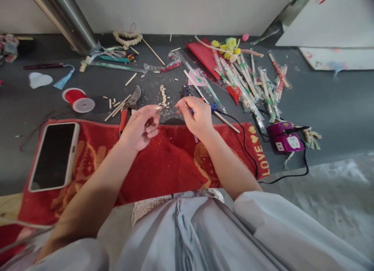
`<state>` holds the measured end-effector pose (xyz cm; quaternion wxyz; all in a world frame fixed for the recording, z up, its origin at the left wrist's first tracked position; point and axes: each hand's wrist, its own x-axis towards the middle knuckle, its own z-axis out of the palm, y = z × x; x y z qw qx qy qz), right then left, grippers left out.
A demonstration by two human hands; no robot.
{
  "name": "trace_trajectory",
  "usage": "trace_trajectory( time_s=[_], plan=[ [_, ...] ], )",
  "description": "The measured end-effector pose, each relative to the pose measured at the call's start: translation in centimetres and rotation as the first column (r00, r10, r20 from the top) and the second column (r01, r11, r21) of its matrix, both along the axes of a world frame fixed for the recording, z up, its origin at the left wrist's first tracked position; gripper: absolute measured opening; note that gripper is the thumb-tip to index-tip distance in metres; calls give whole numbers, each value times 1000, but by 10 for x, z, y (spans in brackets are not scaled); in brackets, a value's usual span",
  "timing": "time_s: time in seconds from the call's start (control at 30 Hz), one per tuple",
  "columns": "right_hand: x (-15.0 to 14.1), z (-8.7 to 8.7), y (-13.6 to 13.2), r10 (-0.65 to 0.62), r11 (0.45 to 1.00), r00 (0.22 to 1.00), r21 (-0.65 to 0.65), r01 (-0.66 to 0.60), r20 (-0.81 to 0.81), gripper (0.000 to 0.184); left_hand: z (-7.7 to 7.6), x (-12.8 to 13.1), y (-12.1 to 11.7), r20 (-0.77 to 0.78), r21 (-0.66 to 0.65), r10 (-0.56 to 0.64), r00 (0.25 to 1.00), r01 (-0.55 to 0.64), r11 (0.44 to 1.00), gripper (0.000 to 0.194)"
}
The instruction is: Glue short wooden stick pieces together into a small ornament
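Observation:
Between the thumb and fingertips of my left hand (140, 126) is a small pale stick piece (158, 108). My right hand (196, 115) has its fingertips pinched together, a short gap away from the left; whatever is in that pinch is too small to make out. Behind the right hand, partly covered, is a blue tool with a black cord, probably a glue gun (214, 107). A joined strip of short stick pieces (163, 94) lies just beyond both hands. Red-handled pruning shears (133, 99) rest beside my left hand, partly hidden by it.
A red towel (169, 165) lies under my forearms, with a phone (52, 158) at its left. Around are a thread spool (78, 100), cut sticks (118, 107), wrapped chopsticks (242, 84), and a purple power socket (284, 136) with its cord. A metal post (68, 21) stands at the back left.

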<state>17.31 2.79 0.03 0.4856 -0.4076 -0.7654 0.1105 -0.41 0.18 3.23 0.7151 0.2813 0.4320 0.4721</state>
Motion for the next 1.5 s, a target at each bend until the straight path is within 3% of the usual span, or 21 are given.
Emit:
trace_trajectory(
  time_s=[0.1,0.23,0.37,0.67,0.93,1.13,1.23,1.33,1.4,1.5],
  plan=[
    [1,-3,2,-38,997,999,-68,38,12,29,5,-1,2,82,-125,8,997,3,992,6],
    [-2,-3,1,55,998,998,24,-55,-14,12,5,-1,3,73,-169,-35,997,47,984,5],
    [-5,1,-3,200,979,980,27,-200,2,15,-1,-1,3,15,-128,-90,996,92,988,5],
    [-7,2,-4,332,943,943,25,-331,-39,15,-4,-1,-1,-73,-30,-156,985,154,988,16],
    [-6,3,-3,346,914,913,-141,-380,-218,14,-14,-3,0,-64,20,-178,982,179,984,33],
    [-9,2,-3,367,889,880,-166,-428,-301,19,-12,-2,0,-100,53,-176,979,182,982,36],
    [-9,1,-2,323,899,885,-183,-397,-335,23,-9,-1,0,-145,89,-91,985,104,991,28],
    [-7,-2,1,208,919,895,-235,-317,-395,29,-8,-2,3,-232,158,89,969,-53,986,13],
    [-5,-6,5,112,929,900,-278,-245,-421,34,-9,-5,5,-349,229,198,916,-122,966,7],
    [2,-15,15,1,945,901,-295,-143,-434,41,-13,-11,7,-578,353,291,762,-88,931,4]
  ],
)
